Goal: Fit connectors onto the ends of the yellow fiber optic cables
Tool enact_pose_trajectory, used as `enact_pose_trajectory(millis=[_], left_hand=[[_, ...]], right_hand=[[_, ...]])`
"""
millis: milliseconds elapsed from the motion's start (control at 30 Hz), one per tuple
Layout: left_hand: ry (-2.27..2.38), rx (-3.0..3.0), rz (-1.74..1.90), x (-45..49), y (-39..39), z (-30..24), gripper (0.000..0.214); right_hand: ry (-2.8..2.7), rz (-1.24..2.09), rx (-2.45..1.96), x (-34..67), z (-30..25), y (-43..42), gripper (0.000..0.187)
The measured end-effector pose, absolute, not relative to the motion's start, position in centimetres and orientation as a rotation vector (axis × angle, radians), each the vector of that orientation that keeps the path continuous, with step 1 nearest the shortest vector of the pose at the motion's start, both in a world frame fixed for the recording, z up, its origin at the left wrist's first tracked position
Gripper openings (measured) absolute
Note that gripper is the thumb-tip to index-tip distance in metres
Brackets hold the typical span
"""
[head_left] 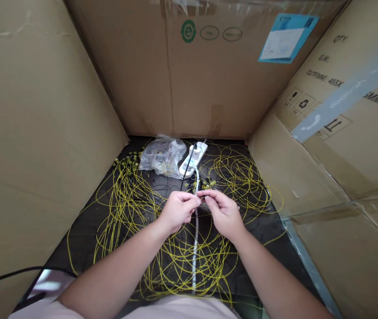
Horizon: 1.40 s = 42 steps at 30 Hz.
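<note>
My left hand [179, 209] and my right hand [224, 216] meet in the middle, fingertips almost touching. Each is closed in a pinch. Whatever lies between the fingertips is very small and thin, and I cannot make it out. Under and around both hands spread loose loops of thin yellow cable [181, 274] on a dark surface. A white cord [194, 261] runs beneath the hands toward a white power strip [201, 153]. Just beyond the fingers lies a cluster of small dark and yellow pieces [205, 182], partly covered by the hands.
A clear plastic bag [160, 156] with small contents lies left of the power strip. More yellow coils [238, 177] lie at the right. Cardboard walls stand at the left [36, 133], back [202, 88] and right [335, 155]. A black cable [16, 271] crosses at lower left.
</note>
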<state>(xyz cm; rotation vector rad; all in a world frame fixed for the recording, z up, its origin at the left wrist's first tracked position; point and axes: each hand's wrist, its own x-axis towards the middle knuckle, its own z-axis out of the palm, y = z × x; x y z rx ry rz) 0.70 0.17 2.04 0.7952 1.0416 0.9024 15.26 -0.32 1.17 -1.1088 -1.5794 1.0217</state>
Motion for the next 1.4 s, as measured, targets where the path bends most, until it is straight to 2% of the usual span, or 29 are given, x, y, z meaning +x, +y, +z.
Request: enact_pose_trajectory(millis=[267,500,1400], left_hand=[[1.007,0.738,0.878,0.6,0.1,2.1,0.021],[1.052,0.721,0.932,0.8,-0.1,2.6,0.026],[1.111,0.786,0.977,0.9,0.1,1.8,0.020]], right_hand=[[-1.365,1.195,-1.040,14.8,0.6,-0.2,0.019],[-1.203,1.359,-0.959,14.6,0.5,0.0,0.017],[-1.287,1.174,-1.018,14.7,-0.2,0.1,0.011]])
